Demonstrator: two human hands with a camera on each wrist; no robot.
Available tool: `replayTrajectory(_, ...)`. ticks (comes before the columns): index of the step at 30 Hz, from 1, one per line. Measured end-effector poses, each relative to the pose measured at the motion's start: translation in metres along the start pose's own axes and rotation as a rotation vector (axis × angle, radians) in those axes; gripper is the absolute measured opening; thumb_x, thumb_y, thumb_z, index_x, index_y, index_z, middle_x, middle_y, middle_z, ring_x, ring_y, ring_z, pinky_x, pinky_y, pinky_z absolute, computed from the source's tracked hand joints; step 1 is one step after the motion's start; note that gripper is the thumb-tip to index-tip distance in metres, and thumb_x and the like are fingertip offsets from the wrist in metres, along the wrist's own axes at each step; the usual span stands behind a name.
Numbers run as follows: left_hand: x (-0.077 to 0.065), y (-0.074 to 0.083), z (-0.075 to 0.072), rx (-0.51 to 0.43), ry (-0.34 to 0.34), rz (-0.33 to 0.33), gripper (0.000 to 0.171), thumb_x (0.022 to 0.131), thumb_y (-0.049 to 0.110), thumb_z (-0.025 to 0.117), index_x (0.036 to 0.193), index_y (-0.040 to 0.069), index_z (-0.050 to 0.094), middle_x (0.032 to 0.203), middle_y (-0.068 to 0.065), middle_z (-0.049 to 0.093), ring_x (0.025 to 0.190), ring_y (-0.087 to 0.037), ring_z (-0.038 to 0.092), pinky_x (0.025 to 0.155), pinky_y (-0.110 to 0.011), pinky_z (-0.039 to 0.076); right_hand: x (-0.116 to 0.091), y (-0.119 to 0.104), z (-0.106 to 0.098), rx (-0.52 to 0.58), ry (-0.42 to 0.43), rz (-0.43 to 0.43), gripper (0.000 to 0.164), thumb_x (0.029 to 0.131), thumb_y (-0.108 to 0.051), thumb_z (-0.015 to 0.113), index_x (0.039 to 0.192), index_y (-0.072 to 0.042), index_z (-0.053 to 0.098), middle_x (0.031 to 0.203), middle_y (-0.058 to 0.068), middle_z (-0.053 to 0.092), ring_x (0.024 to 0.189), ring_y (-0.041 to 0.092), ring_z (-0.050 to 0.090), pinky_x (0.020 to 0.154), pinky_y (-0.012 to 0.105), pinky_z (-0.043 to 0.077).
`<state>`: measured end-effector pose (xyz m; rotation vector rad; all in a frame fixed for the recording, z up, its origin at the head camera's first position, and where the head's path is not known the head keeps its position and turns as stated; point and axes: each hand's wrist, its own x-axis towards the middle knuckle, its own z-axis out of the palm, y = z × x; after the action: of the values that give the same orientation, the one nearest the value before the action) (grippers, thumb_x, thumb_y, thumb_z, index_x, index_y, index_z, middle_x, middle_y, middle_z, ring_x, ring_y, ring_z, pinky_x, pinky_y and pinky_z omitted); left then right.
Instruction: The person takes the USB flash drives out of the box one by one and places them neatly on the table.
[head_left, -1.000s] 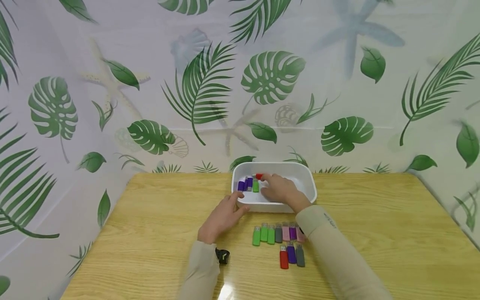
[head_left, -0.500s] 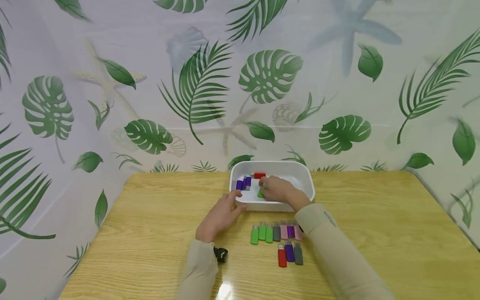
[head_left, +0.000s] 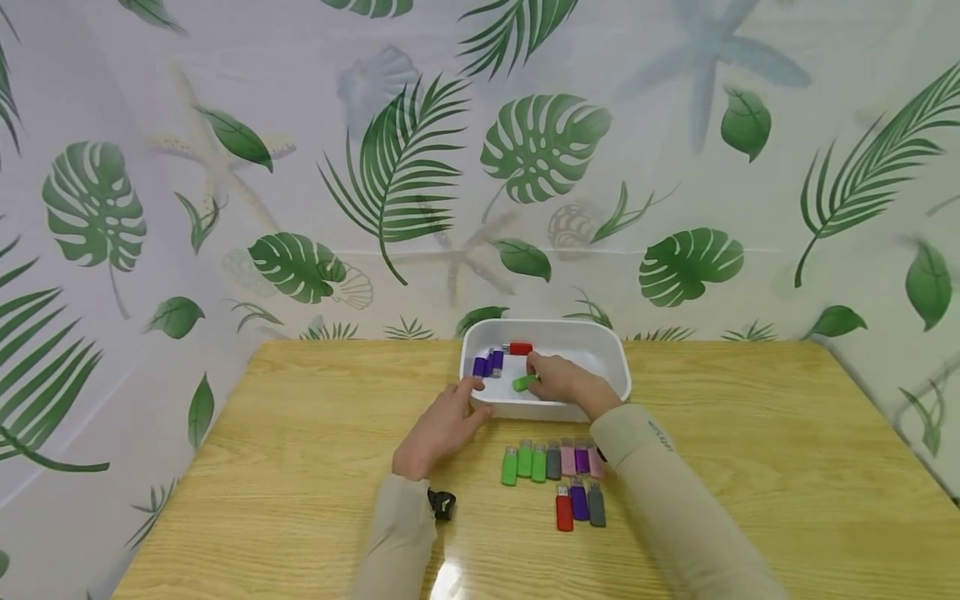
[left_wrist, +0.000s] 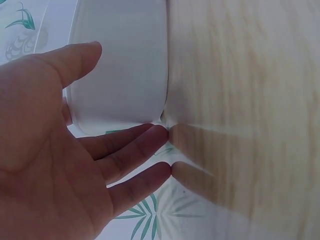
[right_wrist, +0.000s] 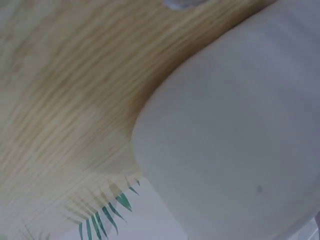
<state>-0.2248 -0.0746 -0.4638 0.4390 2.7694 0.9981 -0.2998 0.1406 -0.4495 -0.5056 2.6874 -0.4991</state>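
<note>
In the head view my right hand is inside the white plastic bin, pinching a green USB stick low over its floor. Its fingertips are partly hidden. A red USB stick lies near the back wall, and purple USB sticks sit at the left end. My left hand holds the bin's front left corner, forefinger over the rim and thumb against the outer wall. The left wrist view shows that thumb on the bin wall, with the other fingers loosely extended. The right wrist view does not show the right hand.
On the wooden table, before the bin, a row of green, grey, pink and purple USB sticks lies side by side. Closer in are a red, a purple and a grey one. A leaf-printed backdrop stands behind.
The green USB stick has gone from standing lengthwise beside the purple ones to lying turned sideways in my right hand's grip, shifted right. My left hand stays at the bin's corner.
</note>
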Motion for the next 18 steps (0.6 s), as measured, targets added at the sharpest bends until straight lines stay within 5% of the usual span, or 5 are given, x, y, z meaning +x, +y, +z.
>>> replayTrajectory(7, -0.001, -0.001, 0.002, 0.004, 0.005, -0.002, 0.043, 0.097, 0.038, 0.05, 0.133, 0.016, 0.043, 0.126, -0.017, 0.052, 0.109, -0.025, 0.051, 0.096, -0.044, 0.042, -0.001, -0.002, -0.006, -0.04, -0.005, 0.054, 0.019, 0.093, -0.023, 0.058, 0.099, -0.005, 0.057, 0.086, 0.005, 0.059, 0.078, 0.019, 0.051, 0.073, 0.034, 0.043)
replayTrajectory(14, -0.001, -0.002, 0.003, 0.011, 0.014, 0.018, 0.043, 0.097, 0.037, 0.05, 0.133, 0.014, 0.043, 0.127, -0.016, 0.052, 0.111, -0.025, 0.051, 0.097, -0.045, 0.041, -0.013, -0.013, -0.009, 0.155, 0.107, -0.106, 0.015, 0.09, -0.021, 0.064, 0.094, -0.007, 0.06, 0.08, 0.003, 0.06, 0.064, 0.015, 0.055, 0.059, 0.027, 0.046)
replayTrajectory(18, -0.001, -0.002, 0.003, 0.018, 0.022, 0.028, 0.042, 0.097, 0.036, 0.05, 0.133, 0.014, 0.043, 0.127, -0.015, 0.053, 0.113, -0.025, 0.051, 0.098, -0.045, 0.041, -0.034, -0.026, -0.011, 0.223, 0.23, -0.227, 0.013, 0.089, -0.02, 0.066, 0.092, -0.009, 0.061, 0.081, 0.0, 0.061, 0.068, 0.014, 0.054, 0.062, 0.026, 0.046)
